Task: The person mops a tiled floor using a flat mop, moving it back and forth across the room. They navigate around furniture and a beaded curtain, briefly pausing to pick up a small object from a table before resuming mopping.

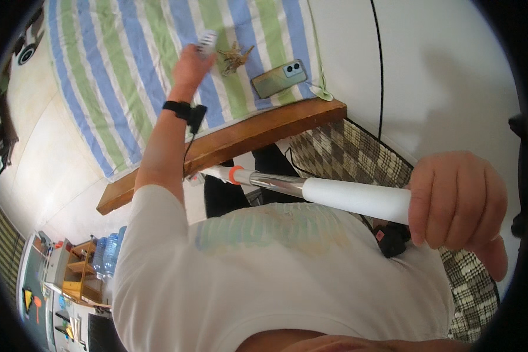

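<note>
My left hand [190, 70], with a black strap and small device [191, 115] at its wrist, reaches over a striped cloth [127, 66]. Its fingers are closed on a small white object with dark marks, apparently a remote control [207, 42]. Just right of that hand lies a brass-coloured cluster, perhaps a bunch of keys [234, 58]. A smartphone [279, 79] rests back up nearer the wooden edge. At the right, my right hand [457, 200] grips the white handle of a telescopic pole [356, 198]. The pole slants across my front; its far end is hidden.
The cloth covers a wooden tabletop or bench [264, 132]. A black cable [380, 66] runs down the white wall. Below, a checked woven rug or mat [334, 154] shows. Large water bottles [108, 251] and a wooden shelf [77, 277] stand at lower left.
</note>
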